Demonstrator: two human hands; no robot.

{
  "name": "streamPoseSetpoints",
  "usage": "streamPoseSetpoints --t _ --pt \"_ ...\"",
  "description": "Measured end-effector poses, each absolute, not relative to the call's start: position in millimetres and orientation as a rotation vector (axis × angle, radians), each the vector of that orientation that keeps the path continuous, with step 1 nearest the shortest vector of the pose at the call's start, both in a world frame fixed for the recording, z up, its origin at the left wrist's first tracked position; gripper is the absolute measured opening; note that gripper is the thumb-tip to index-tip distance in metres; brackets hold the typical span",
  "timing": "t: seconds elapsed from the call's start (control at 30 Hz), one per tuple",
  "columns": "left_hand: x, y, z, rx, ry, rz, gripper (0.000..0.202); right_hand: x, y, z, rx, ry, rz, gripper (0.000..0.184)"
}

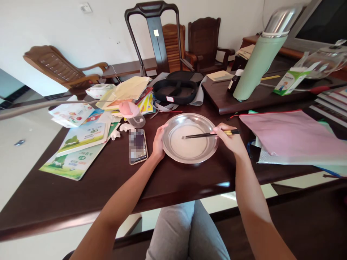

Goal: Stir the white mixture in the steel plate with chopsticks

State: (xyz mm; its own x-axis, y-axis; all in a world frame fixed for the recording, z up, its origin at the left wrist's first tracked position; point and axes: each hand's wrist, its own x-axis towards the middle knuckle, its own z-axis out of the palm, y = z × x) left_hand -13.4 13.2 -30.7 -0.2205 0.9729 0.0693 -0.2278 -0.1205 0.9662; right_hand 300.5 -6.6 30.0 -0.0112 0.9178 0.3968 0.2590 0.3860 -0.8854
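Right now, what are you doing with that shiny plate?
A person sits at a dark table. The left hand grips the rim of a metal plate. The right hand holds chopsticks, their tips over the whitish layer in the plate. A phone lies just left of the plate, with books beyond it. A green flask stands farther back on the right.

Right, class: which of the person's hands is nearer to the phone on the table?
Left. The left hand grips the steel dish at its left rim, just beside the phone; the right hand holds chopsticks at the opposite rim, across the dish from it.
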Motion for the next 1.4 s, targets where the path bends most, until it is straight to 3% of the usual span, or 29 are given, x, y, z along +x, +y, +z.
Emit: streamPoseSetpoints --t 0.17,0.37,0.6,0.8,1.0,1.2,1.4 --pt "-12.8 13.0 -29.4 0.96 1.132 1.537 0.037 312.7 -3.1 26.8 -1.158 -1.305 0.513 0.069" --pt "-12.9 12.8 -30.1 0.968 1.15 1.53 0.035 306.0 -5.9 27.4 -1.089 -1.46 0.709 0.07" --pt "-14.0 13.7 -32.0 0.983 1.127 1.536 0.044 317.2 -3.0 26.0 -1.129 -1.283 0.514 0.071" --pt "-13.9 14.1 -33.2 0.988 1.119 1.542 0.048 305.9 -6.0 27.8 -1.05 -1.507 0.771 0.066" --pt "-14.9 14.7 -34.2 0.989 1.119 1.538 0.048 315.2 -3.5 25.4 -1.134 -1.356 0.557 0.07" --pt "-15.1 15.4 -36.2 1.007 1.136 1.541 0.045 308.2 -5.8 27.6 -1.079 -1.502 0.757 0.068" --pt "-15.0 15.2 -35.3 0.997 1.13 1.537 0.042 313.5 -3.9 28.4 -1.159 -1.329 0.546 0.073"
